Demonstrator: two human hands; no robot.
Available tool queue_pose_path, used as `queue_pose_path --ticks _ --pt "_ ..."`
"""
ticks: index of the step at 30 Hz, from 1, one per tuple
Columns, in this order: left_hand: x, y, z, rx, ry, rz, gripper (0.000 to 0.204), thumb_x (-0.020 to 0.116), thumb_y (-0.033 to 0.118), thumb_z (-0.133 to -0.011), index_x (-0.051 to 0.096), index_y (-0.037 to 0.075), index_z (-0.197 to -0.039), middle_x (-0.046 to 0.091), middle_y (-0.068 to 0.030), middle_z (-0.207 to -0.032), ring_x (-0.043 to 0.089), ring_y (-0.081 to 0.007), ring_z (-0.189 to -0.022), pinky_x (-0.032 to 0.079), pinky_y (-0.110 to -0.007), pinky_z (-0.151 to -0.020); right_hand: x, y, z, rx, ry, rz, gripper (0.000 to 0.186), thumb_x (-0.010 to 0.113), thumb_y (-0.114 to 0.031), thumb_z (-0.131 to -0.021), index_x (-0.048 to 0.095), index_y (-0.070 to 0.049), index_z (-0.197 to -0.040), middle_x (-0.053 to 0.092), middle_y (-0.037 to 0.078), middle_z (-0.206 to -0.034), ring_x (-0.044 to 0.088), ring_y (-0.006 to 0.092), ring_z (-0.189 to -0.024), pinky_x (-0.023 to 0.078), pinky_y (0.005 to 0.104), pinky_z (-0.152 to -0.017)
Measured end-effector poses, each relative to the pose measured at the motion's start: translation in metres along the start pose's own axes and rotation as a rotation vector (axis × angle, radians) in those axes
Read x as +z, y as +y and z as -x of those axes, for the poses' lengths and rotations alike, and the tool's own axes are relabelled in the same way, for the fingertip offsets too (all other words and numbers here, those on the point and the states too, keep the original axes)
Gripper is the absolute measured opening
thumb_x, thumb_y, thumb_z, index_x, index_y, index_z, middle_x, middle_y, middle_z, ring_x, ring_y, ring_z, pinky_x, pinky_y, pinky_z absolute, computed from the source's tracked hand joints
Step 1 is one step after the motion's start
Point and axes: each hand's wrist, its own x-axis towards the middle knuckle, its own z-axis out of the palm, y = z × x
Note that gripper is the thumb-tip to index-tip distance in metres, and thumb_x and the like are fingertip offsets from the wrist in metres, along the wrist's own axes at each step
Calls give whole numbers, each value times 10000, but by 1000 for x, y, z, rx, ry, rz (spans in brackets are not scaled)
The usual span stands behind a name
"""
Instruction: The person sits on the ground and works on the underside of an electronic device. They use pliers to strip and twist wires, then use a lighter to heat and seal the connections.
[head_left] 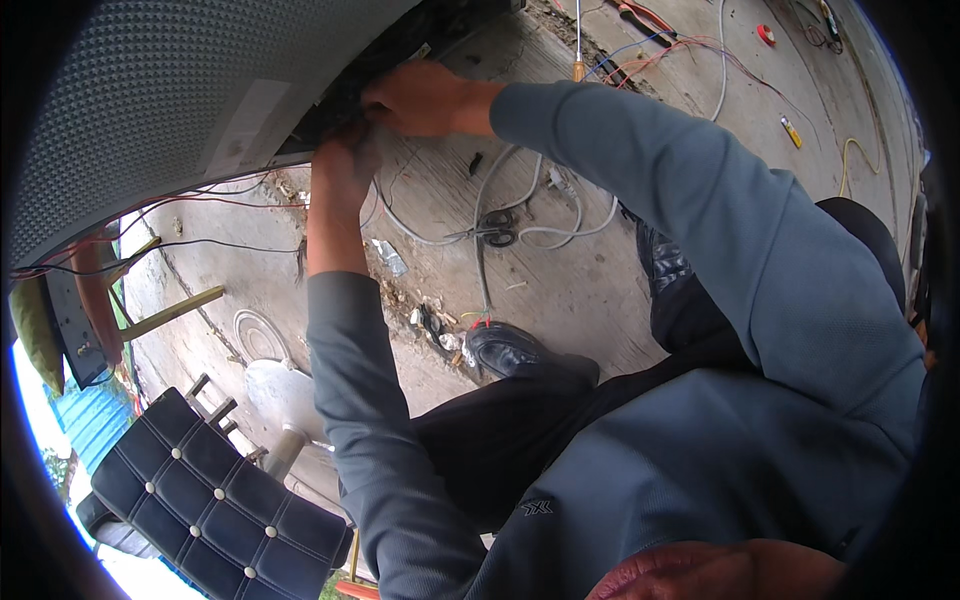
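Note:
My right hand reaches into the dark underside of a large grey dimpled metal panel; its fingers are curled, but what they hold is hidden. My left hand is just below and left of it at the panel's lower edge, its fingers blurred and partly hidden. Thin red and black wires trail from the panel to the left. Grey cable loops on the ground below my hands, with black scissors on it.
Orange-handled pliers, a screwdriver, red tape, a yellow tube and loose wires lie around the upper right. A black tufted chair stands lower left. My shoes are on the concrete among debris.

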Motion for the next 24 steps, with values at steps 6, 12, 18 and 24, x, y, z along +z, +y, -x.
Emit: queue_pose_path --ticks 6,12,18,24 --pt "-64 -23 -45 414 -187 -427 51 573 108 -939 603 85 -974 460 24 -702 379 -101 -549 321 -257 -509 3 -16 -1 258 -72 -202 167 601 -206 -880 668 -85 -973 672 152 -797 686 350 -824 557 447 -715" --pt "-8 -5 -8 222 -2 -278 54 576 72 -905 598 89 -951 495 29 -721 401 -88 -579 330 -252 -487 4 -3 1 117 56 49 200 598 -187 -866 673 -85 -1021 689 130 -880 688 330 -900 564 443 -755" --pt "-6 0 6 148 42 -32 74 581 61 -899 604 103 -955 510 34 -740 411 -80 -590 340 -246 -485 -4 -14 2 -83 -44 142 208 589 -210 -893 674 -78 -1030 690 130 -1009 675 328 -976 562 451 -808" --pt "1 -1 7 125 -12 -109 64 568 67 -909 597 103 -954 491 30 -729 408 -80 -588 327 -242 -480 17 -8 -2 164 -1 -45 189 604 -204 -887 688 -92 -1014 697 124 -946 691 331 -854 575 423 -759"
